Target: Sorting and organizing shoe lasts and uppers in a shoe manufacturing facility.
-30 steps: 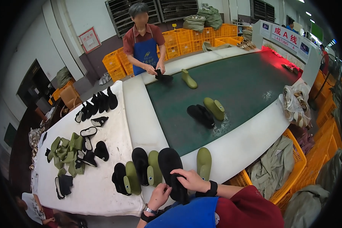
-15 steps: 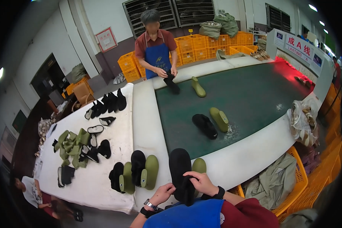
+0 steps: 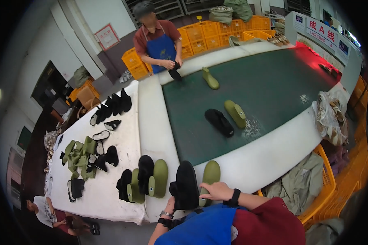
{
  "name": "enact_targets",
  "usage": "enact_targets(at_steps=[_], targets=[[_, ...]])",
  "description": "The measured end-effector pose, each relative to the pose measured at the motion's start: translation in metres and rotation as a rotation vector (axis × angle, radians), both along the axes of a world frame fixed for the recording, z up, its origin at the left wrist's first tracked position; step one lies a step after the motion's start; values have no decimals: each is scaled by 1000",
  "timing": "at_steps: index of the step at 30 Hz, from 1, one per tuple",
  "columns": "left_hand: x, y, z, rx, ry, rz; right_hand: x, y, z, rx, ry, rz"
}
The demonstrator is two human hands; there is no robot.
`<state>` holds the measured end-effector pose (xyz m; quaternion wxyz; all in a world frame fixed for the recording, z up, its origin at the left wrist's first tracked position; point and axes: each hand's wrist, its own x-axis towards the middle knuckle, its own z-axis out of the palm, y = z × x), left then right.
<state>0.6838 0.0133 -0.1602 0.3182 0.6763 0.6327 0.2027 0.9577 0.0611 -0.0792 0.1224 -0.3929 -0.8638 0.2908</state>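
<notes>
A black shoe upper (image 3: 187,183) stands sole side away at the table's near edge, with a small dark tab sticking out on its left. My left hand (image 3: 170,205) holds its lower left side, the fingers partly hidden behind it. Just right of it is a green shoe last (image 3: 211,173). My right hand (image 3: 217,191) grips the lower end of that last, thumb across its heel. To the left, black uppers (image 3: 146,173) and green lasts (image 3: 161,179) stand in pairs.
A black upper (image 3: 219,121) and green lasts (image 3: 235,113) lie on the green conveyor belt (image 3: 270,90). Across it a co-worker (image 3: 161,45) handles a black upper. More uppers and a heap of green pieces (image 3: 79,153) cover the white table (image 3: 122,159). Orange crates (image 3: 321,196) flank my right.
My right hand has left the black upper's heel and moved onto the green last beside it. The upper stands straighter, its heel part no longer pulled toward me. The view has shifted slightly.
</notes>
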Motion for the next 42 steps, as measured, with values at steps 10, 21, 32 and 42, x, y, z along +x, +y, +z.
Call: enact_targets(at_steps=[10,21,32,42], targets=[[17,-6,-2,-344,-378,238,15,36,-28,252,-174,-485],[41,-22,61,-298,-161,-56,35,3,11,-370,169,-108],[62,-13,105,-54,-15,-235,22,-15,7,-82,-34,95],[65,-8,105,25,97,-380,65,-12,-4,271,-250,-227]])
